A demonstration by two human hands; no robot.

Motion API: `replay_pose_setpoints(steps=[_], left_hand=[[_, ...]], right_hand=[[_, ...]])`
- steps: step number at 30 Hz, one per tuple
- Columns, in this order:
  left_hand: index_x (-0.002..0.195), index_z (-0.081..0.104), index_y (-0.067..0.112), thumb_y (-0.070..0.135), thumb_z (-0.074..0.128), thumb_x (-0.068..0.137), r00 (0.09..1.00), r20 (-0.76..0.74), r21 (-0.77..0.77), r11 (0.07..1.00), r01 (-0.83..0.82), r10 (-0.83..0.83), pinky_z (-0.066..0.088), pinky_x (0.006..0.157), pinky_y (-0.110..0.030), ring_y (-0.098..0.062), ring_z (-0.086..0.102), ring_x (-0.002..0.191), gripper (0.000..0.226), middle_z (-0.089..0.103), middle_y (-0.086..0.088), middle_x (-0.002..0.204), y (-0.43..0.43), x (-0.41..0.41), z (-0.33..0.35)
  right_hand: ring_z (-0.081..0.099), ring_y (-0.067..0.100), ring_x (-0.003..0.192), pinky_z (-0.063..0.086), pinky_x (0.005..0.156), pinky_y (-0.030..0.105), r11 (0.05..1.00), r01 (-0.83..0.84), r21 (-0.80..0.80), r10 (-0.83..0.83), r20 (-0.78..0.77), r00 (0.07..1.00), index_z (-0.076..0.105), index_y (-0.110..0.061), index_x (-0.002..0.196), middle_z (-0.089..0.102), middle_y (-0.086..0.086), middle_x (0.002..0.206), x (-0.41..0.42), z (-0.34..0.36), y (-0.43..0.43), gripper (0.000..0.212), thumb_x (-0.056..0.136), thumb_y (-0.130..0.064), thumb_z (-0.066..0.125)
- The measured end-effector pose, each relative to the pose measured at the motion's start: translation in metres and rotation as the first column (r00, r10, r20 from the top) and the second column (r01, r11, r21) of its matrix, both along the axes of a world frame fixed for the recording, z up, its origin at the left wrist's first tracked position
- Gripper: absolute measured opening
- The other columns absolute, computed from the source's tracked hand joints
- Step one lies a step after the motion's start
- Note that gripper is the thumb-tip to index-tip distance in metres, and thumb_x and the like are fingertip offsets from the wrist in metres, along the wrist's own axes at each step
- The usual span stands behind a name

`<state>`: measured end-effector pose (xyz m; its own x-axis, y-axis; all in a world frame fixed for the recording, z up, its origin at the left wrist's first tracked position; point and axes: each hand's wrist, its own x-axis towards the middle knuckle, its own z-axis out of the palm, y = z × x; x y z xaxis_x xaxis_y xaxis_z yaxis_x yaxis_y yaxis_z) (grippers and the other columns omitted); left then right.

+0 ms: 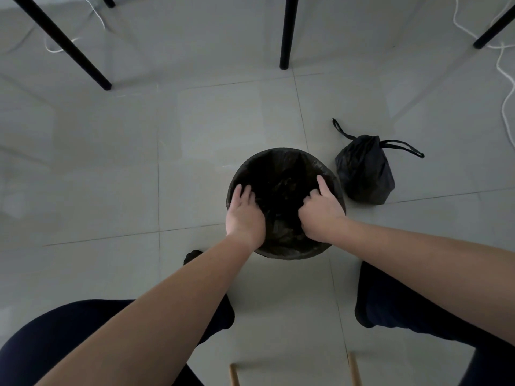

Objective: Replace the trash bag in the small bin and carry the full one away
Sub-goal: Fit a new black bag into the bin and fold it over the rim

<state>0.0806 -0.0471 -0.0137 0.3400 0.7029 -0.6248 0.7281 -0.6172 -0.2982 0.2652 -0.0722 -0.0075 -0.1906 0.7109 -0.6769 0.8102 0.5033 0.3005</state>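
A small round bin (284,253) stands on the tiled floor between my knees, lined with a black trash bag (278,168) folded over its rim. My left hand (245,215) lies on the bin's left rim with its fingers spread on the liner. On the right rim, my right hand (320,213) has its fingers curled into the liner's plastic. A full black bag (365,174), tied with its drawstring loops sticking out, sits on the floor just right of the bin. The bin's inside is dark.
Black furniture legs (287,34) (69,48) (493,29) stand on the floor beyond the bin. White cables (505,87) trail along the right side. Two wooden leg tips (354,369) show at the bottom edge, between my dark-trousered legs (390,305).
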Motion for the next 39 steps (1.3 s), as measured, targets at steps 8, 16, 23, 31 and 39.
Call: replay_pose_setpoints(steps=[8, 16, 23, 31, 39], left_hand=[[0.167, 0.02, 0.032, 0.068, 0.023, 0.1, 0.996, -0.092, -0.19, 0.981, -0.036, 0.019, -0.013, 0.127, -0.055, -0.031, -0.004, 0.162, 0.076, 0.011, -0.005, 0.176, -0.004, -0.002, -0.008], [0.167, 0.022, 0.024, 0.05, 0.025, 0.106, 0.981, -0.19, -0.178, 0.984, -0.005, -0.03, -0.014, 0.125, -0.058, -0.035, -0.006, 0.162, 0.066, 0.011, -0.011, 0.175, -0.003, 0.014, 0.001], [0.162, 0.034, 0.035, 0.065, 0.022, 0.103, 0.996, 0.052, -0.442, 0.896, -0.041, 0.071, 0.001, 0.129, -0.053, -0.025, 0.019, 0.159, 0.067, 0.036, -0.001, 0.168, -0.021, 0.018, -0.011], [0.167, 0.018, 0.025, 0.043, 0.028, 0.103, 0.979, -0.178, -0.427, 0.904, 0.013, -0.098, -0.013, 0.126, -0.057, -0.03, 0.002, 0.162, 0.068, 0.022, -0.005, 0.173, -0.013, 0.019, 0.001], [0.167, 0.018, 0.029, 0.053, 0.029, 0.104, 0.926, -0.359, -0.162, 0.985, 0.061, -0.116, -0.027, 0.118, -0.063, -0.038, -0.01, 0.161, 0.068, 0.017, -0.006, 0.175, -0.014, 0.008, 0.006]], right_hand=[[0.002, 0.034, 0.159, -0.024, 0.117, 0.064, 0.967, 0.078, -0.242, -0.042, 0.151, 0.988, 0.022, -0.031, 0.162, 0.021, 0.004, 0.171, 0.024, -0.029, 0.006, 0.06, 0.106, -0.053, 0.02], [0.024, 0.037, 0.152, -0.016, 0.12, 0.065, 0.982, 0.049, -0.181, -0.027, 0.118, 0.993, 0.041, -0.024, 0.156, 0.042, 0.01, 0.159, 0.018, -0.028, -0.002, 0.056, 0.104, -0.043, 0.03], [0.017, 0.035, 0.155, -0.02, 0.116, 0.068, 0.929, 0.07, -0.363, -0.029, 0.117, 0.993, 0.042, -0.034, 0.155, 0.041, 0.001, 0.161, 0.032, -0.037, -0.01, 0.05, 0.108, -0.042, 0.027], [0.057, 0.031, 0.129, 0.022, 0.122, 0.053, 0.945, 0.076, -0.318, -0.131, -0.157, 0.979, 0.067, -0.019, 0.126, 0.067, 0.006, 0.13, 0.016, -0.014, -0.009, 0.044, 0.106, -0.041, 0.034], [0.008, 0.033, 0.158, -0.02, 0.12, 0.063, 0.988, -0.033, -0.151, 0.054, 0.136, 0.989, 0.03, -0.026, 0.161, 0.024, 0.01, 0.169, 0.022, -0.015, -0.01, 0.059, 0.105, -0.045, 0.03]])
